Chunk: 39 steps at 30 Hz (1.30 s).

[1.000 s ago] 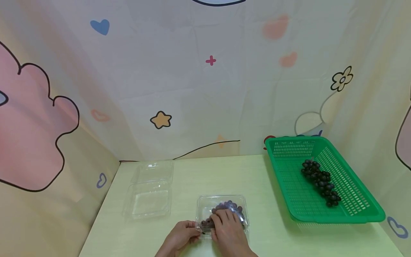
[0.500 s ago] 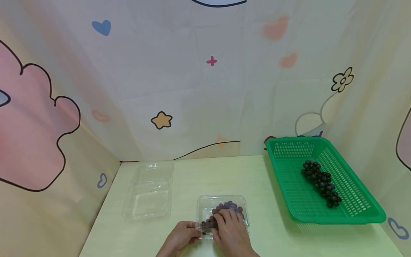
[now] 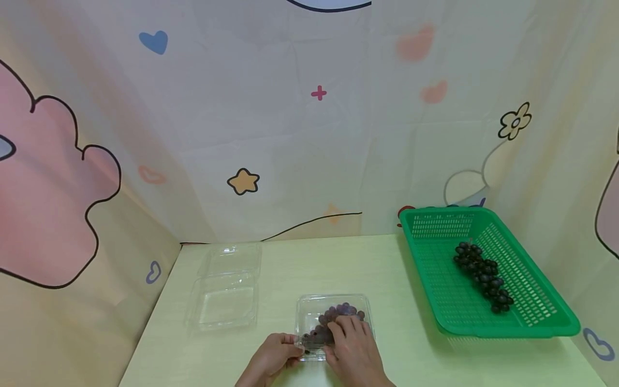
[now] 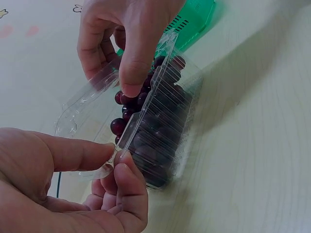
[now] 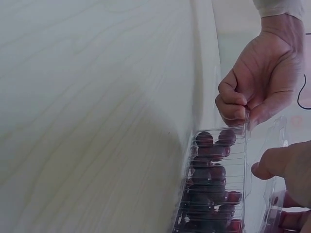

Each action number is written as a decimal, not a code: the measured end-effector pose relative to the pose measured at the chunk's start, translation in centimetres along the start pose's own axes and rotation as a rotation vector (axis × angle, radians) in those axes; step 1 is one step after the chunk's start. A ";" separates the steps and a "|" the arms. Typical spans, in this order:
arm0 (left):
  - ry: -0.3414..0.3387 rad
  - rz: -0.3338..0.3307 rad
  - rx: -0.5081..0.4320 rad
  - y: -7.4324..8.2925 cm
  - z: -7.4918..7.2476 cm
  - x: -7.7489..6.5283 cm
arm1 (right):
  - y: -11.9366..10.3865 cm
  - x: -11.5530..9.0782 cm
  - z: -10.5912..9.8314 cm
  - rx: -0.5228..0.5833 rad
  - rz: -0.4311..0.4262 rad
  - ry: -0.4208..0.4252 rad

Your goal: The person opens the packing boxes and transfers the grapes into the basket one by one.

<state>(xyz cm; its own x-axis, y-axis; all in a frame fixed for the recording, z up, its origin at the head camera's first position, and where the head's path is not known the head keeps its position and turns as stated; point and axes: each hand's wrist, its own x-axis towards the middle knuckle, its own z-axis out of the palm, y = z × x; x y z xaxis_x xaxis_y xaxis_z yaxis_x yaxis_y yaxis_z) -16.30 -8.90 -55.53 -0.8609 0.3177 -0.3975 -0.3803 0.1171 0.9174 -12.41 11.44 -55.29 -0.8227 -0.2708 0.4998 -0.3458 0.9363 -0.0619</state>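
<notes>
A clear plastic clamshell box (image 3: 309, 312) with dark grapes (image 3: 333, 314) inside stands near the table's front. Its lid (image 4: 87, 104) is over the grapes, with a gap along the front between lid and base rim in the left wrist view. My left hand (image 3: 275, 355) pinches the box's front left corner between thumb and forefinger. My right hand (image 3: 355, 349) holds the lid near its front edge: fingers lie over the top, and the thumb (image 5: 265, 167) is at the front gap. In the right wrist view the right fingers are partly cut off.
Another clear clamshell box (image 3: 227, 301) lies unfolded at the left of the table (image 3: 285, 263). At the right stands a green plastic basket (image 3: 420, 269) with a bunch of dark grapes (image 3: 483, 274) in it. A patterned curtain (image 3: 271, 118) hangs behind the table.
My right hand has shifted slightly to the right along the lid, uncovering more of the grapes beneath. My left hand stays at the corner; the box has hardly moved.
</notes>
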 end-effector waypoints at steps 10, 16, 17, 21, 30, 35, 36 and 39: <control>0.007 -0.031 0.006 0.2 0.0 0.1 | 0.9 -0.3 -0.2 -0.020 0.008 -0.017; -0.004 -0.030 0.008 0.0 -0.3 0.2 | 1.1 -0.4 -0.3 -0.019 0.015 -0.030; -0.005 -0.029 0.008 0.0 -0.3 0.2 | 1.1 -0.5 -0.3 -0.018 0.013 -0.024; -0.011 -0.029 0.010 0.0 -0.3 0.1 | 1.4 -0.7 -0.1 -0.018 0.002 0.005; -0.010 -0.037 0.005 0.0 -0.3 0.2 | 2.0 -1.1 -0.5 -0.013 0.013 0.021; -0.007 -0.042 0.003 0.0 -0.3 0.3 | 2.6 -1.5 -0.8 -0.013 0.051 0.016; -0.007 -0.042 0.005 0.1 -0.3 0.3 | 2.7 -1.6 -0.8 -0.015 0.057 0.014; -0.006 -0.039 0.008 0.2 -0.2 0.2 | 3.1 -1.8 -0.8 -0.015 0.070 0.007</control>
<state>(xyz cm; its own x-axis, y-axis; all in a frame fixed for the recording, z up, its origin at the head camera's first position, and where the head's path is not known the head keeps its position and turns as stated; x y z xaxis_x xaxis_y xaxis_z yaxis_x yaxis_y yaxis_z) -16.66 -9.04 -55.47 -0.8436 0.3181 -0.4327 -0.4106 0.1372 0.9014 -11.62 15.03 -55.72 -0.8413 -0.2033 0.5009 -0.2810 0.9560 -0.0839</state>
